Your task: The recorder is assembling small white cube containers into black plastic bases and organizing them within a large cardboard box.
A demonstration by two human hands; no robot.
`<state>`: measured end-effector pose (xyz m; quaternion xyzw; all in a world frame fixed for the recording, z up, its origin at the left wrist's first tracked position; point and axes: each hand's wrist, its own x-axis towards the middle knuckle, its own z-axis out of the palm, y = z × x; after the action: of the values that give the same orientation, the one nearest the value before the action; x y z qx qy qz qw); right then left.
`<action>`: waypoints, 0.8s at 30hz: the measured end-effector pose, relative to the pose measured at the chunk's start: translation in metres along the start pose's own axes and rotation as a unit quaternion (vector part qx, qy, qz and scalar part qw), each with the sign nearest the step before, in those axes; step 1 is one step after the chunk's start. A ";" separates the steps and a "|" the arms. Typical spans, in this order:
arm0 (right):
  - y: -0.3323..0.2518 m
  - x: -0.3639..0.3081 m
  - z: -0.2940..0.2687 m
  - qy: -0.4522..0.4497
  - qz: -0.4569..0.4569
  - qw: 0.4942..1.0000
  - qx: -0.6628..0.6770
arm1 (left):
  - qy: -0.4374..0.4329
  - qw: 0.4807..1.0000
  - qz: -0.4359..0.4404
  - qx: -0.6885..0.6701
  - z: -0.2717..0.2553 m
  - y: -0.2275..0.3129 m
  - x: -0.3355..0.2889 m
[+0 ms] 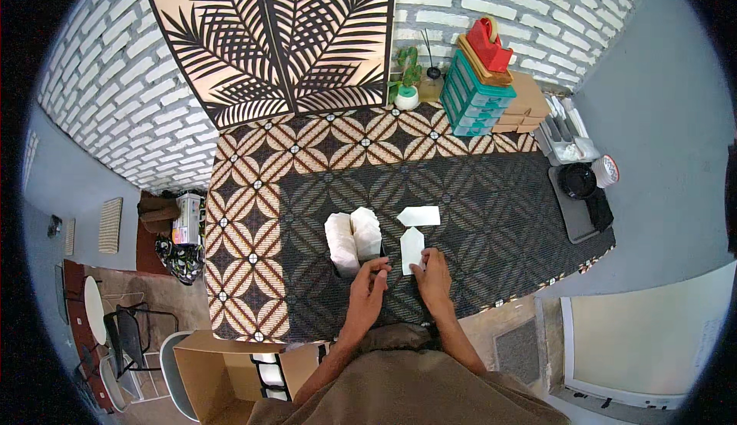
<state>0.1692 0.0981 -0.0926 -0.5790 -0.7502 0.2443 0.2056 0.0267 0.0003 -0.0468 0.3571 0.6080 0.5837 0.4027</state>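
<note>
My right hand (pixel 434 281) pinches the lower right edge of a white paper piece (pixel 411 250) with a pointed top, lying on or just above the dark cloth. A second white paper piece (pixel 420 215), its point toward the left, lies just beyond it. My left hand (pixel 370 291) is beside two upright white wrapped bundles (pixel 342 242), its fingers bent and apart with nothing visible in them. Something dark shows around the bundles' base; whether it is a holder I cannot tell.
A patterned table cover (pixel 246 225) lies under the dark cloth (pixel 476 195). Teal drawers (pixel 477 99) with a red tape dispenser (pixel 489 47) stand at the back right. A grey tray (pixel 572 221) holds a black bowl (pixel 577 181). An open cardboard box (pixel 207 371) sits below the table's near left edge.
</note>
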 end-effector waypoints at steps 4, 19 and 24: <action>0.006 0.002 0.002 -0.035 0.038 0.998 0.035 | -0.013 1.000 -0.005 0.026 0.001 0.005 0.000; -0.070 -0.007 -0.040 -0.237 0.089 0.804 0.538 | 0.033 0.994 -0.034 0.099 -0.006 0.034 0.003; -0.064 0.002 -0.038 -0.164 0.092 0.837 0.514 | 0.004 0.991 -0.041 0.130 -0.016 0.050 0.000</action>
<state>0.1418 0.0918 -0.0237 -0.4078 -0.4830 0.7039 0.3240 0.0108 -0.0031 0.0032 0.3788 0.6948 0.4838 0.3739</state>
